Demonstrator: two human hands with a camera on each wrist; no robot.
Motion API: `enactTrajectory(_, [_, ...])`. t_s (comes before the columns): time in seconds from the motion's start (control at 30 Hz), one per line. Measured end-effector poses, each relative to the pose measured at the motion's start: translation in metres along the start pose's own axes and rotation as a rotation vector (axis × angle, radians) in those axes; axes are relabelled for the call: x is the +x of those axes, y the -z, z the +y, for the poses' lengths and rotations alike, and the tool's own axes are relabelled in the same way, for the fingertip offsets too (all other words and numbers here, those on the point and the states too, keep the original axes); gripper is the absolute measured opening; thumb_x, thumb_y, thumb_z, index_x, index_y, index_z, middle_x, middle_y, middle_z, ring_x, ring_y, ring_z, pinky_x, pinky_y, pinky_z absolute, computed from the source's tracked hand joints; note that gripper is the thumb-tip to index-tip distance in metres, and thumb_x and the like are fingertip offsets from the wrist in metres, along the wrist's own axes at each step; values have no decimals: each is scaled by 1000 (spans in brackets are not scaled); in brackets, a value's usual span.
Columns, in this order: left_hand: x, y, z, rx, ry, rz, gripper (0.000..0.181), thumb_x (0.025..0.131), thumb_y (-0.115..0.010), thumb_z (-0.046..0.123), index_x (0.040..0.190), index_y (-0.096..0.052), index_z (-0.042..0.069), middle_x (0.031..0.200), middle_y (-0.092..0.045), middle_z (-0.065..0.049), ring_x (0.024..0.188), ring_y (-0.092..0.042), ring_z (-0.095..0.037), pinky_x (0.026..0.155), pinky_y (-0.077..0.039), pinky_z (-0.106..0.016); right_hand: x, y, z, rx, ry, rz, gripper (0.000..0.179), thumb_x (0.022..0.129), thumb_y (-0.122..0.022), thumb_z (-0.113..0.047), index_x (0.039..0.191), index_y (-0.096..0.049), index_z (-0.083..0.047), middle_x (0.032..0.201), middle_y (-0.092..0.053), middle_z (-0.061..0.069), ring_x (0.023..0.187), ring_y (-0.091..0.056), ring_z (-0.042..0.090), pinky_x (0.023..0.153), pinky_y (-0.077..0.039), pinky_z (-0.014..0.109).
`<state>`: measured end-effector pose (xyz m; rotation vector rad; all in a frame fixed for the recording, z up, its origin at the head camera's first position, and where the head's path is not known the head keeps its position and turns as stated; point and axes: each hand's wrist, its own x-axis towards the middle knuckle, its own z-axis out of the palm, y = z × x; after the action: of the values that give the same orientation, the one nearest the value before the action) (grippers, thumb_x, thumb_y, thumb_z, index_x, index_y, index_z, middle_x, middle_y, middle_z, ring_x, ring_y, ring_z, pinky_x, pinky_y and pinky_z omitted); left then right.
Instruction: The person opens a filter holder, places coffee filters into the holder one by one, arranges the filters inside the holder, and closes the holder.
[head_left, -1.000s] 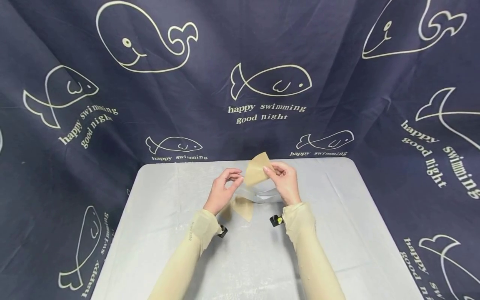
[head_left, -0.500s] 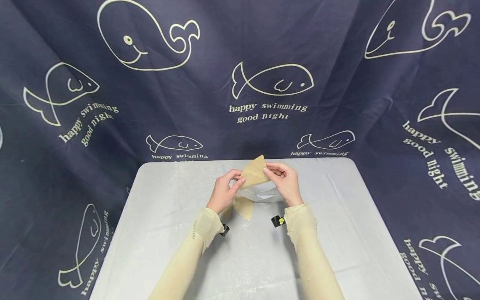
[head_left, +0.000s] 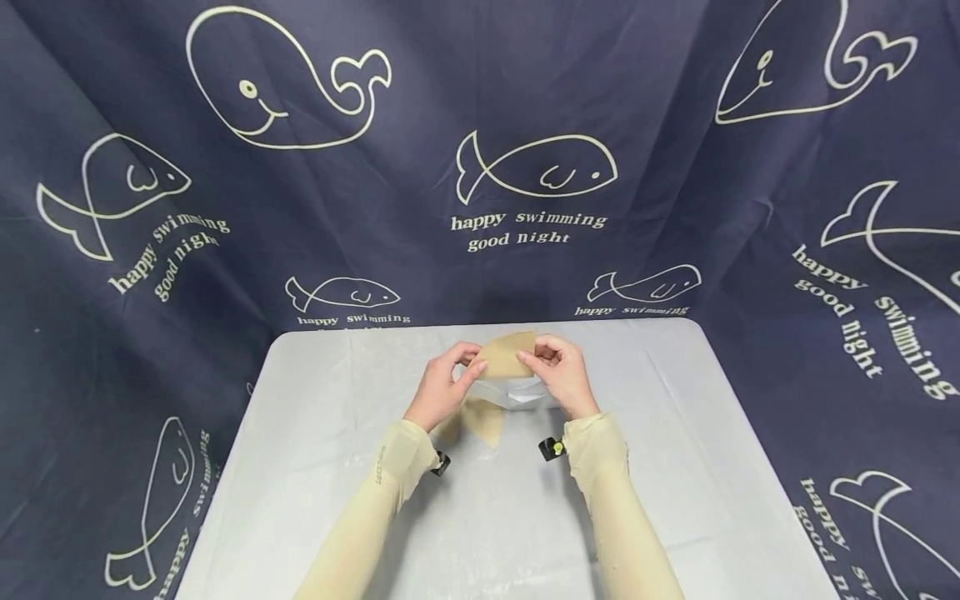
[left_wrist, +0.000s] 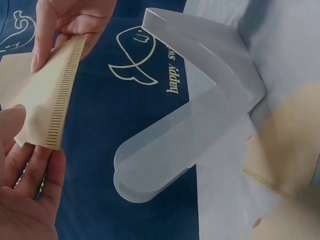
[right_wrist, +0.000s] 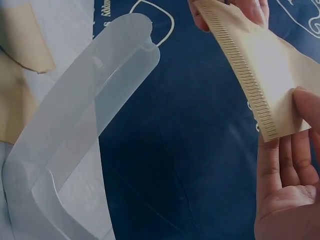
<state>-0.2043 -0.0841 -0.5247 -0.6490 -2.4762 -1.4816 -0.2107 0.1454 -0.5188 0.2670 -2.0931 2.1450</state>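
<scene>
A tan paper coffee filter (head_left: 506,357) with a crimped edge is held up between both hands near the table's far side. My left hand (head_left: 441,390) pinches one side of it, thumb on the near face and fingers behind. On the other side, my right hand (head_left: 568,379) pinches it likewise. Below and behind the filter stands a translucent plastic container (left_wrist: 225,55); its long round-ended flap (left_wrist: 155,160) juts out from it. Neither hand touches the container. What it holds inside is hidden.
More tan filters (head_left: 483,421) lie on the table, close to the left wrist. The table (head_left: 495,525) has a pale grey cover. A navy curtain (head_left: 525,75) with fish and whale prints hangs behind it and at both sides.
My left hand has moved in and taken hold of the filter's left side. The filter has tilted from upright to flatter and come down slightly, with the right hand still gripping it.
</scene>
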Motion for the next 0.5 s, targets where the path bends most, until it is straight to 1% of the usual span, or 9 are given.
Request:
enactTrajectory(0.1, [3,-1,0,-12,-5,30,20,99,-72,23,116,-71,13,101,-77,-2,99,-73,-20,95,-56,-46,1,0,-1,20,36,20,17,86,-75,12,97,-64,20,78,-65,-10,70,-61,1,65,-53,13])
enactTrajectory(0.2, [2,-2,0,1,-18,53,16,98,-72,21,112,-73,12,98,-78,-2,96,-74,-21,91,-58,-46,0,0,2,26,64,8,17,86,-76,11,94,-64,19,78,-65,-9,69,-61,2,64,-52,14])
enactTrajectory(0.27, [-1,-2,0,8,-25,66,13,98,-72,19,109,-73,12,95,-77,-2,93,-73,-20,89,-58,-48,-3,-1,4,25,63,-9,17,85,-78,10,95,-66,17,79,-67,-6,70,-63,3,65,-54,15])
enactTrajectory(0.4, [-5,-3,1,3,-21,79,10,98,-72,18,107,-74,12,93,-76,-2,91,-72,-19,86,-57,-50,-9,4,6,20,45,-25,23,84,-79,11,104,-68,16,87,-71,-5,78,-69,5,74,-58,18])
enactTrajectory(0.43, [-4,-3,1,3,-23,81,10,98,-72,17,107,-75,12,93,-76,-2,90,-72,-19,87,-57,-50,-9,8,5,30,45,-25,26,84,-78,11,107,-68,17,90,-73,-4,82,-70,5,77,-59,19])
enactTrajectory(0.5, [-1,-2,2,4,-28,85,10,98,-72,17,107,-75,12,93,-77,-2,91,-72,-19,88,-57,-50,-8,19,4,45,62,2,28,84,-77,13,110,-66,18,94,-74,-3,86,-71,5,81,-59,19])
